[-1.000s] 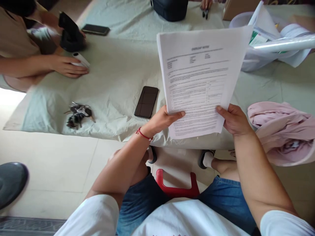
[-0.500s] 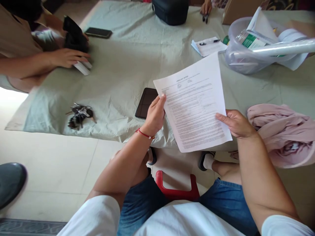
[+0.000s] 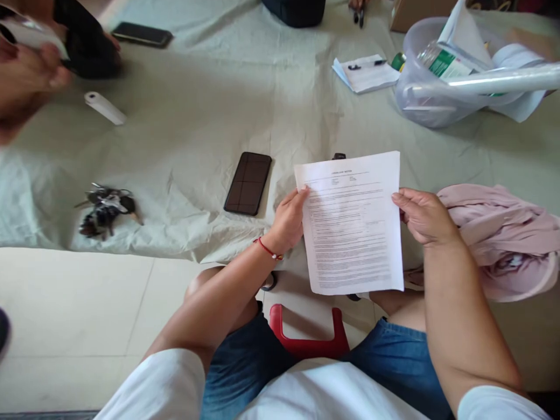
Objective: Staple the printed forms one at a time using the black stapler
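A printed sheet of paper (image 3: 353, 233) is held up in front of me, its text facing me, above the table's near edge. My left hand (image 3: 289, 220) pinches its left edge, thumb on the front. At the right edge my right hand (image 3: 425, 216) grips it with the thumb on top. The fingers behind the sheet are partly hidden, and I cannot tell whether it is one page or more. Left of the paper a black smartphone (image 3: 248, 183) lies on the cloth. Just past the paper's top edge, a small dark object (image 3: 339, 156) shows, mostly covered.
A green-grey cloth (image 3: 196, 116) covers the table. On it lie keys (image 3: 108, 211), a white roll-like object (image 3: 105, 108), another phone (image 3: 142, 34), a notepad (image 3: 371, 76) and a plastic basin (image 3: 420, 105) of odds and ends. Pink fabric (image 3: 503, 227) is at right; another person's hands (image 3: 37, 70) are far left.
The paper has come lower and straightened from its tilt, with my hands still on both sides. My view has turned slightly right. The other person's hand has left the white roll-like object.
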The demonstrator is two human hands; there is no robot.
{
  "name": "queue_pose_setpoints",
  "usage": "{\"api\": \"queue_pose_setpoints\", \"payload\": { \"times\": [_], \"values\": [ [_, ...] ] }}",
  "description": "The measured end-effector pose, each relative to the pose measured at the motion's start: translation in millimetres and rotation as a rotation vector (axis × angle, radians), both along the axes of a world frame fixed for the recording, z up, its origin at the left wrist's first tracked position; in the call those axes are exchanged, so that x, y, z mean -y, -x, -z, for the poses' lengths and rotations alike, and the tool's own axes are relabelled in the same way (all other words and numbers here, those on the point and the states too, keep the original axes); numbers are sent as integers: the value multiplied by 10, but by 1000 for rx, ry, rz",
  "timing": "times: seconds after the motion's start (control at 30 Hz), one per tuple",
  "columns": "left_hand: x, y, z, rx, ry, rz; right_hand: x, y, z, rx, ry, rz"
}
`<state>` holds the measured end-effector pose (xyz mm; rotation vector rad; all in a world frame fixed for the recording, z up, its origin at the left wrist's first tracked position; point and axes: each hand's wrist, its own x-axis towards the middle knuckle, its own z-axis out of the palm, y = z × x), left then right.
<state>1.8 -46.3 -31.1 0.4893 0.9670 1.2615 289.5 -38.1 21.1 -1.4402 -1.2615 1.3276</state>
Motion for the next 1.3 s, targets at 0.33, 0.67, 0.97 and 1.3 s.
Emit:
{"api": "queue_pose_setpoints", "payload": {
  "times": [0.33, 0.67, 0.97, 1.3],
  "values": [
    [-39, -239, -87, -163, -22, -50, -159, -398, 130, 238, 3, 10],
    [129, -369, -182, -400, -178, 228, -88, 350, -84, 790, -841, 228],
    [112, -436, -174, -440, -174, 200, 35, 794, 40, 916, -857, -126],
    [118, -431, -250, -412, -187, 190, 24, 820, 112, 906, -897, -93]
  ]
}}
